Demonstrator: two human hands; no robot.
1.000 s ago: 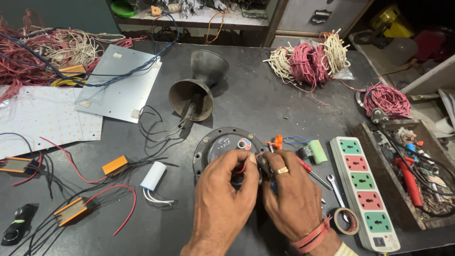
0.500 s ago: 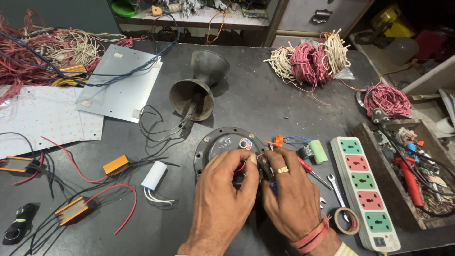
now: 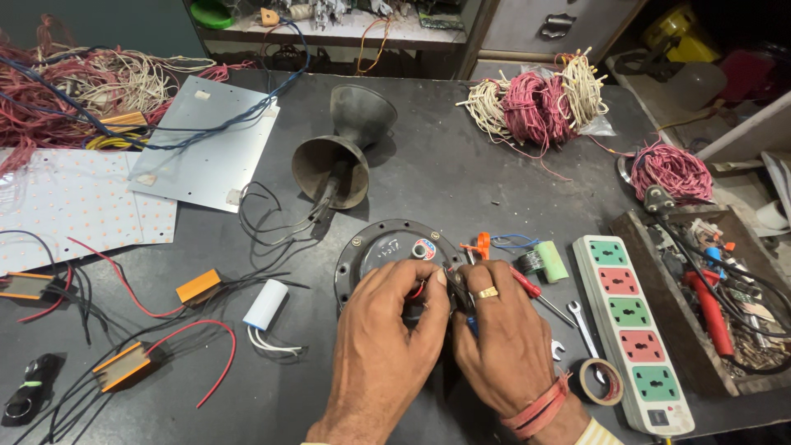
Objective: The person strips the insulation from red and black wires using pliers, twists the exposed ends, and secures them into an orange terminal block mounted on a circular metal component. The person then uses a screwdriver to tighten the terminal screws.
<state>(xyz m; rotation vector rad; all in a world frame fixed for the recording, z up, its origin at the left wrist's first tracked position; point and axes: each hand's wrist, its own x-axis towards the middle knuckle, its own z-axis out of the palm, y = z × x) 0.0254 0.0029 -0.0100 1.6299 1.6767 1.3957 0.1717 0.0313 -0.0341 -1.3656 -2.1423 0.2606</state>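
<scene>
Over the last second, the left hand (image 3: 383, 346) and right hand (image 3: 494, 338) barely shift above the round black disc (image 3: 387, 247) on the worktop (image 3: 461, 173); the left thumb edges slightly toward the right fingers (image 3: 461, 284), pinching closer at the small part between them.

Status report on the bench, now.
Left hand and right hand pinching small wires at the round black disc. Screwdriver and spanner lie beside.

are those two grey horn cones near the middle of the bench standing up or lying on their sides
Lying on their sides. The front horn cone turns its round mouth toward the camera; the rear horn cone lies tipped behind it.
</scene>
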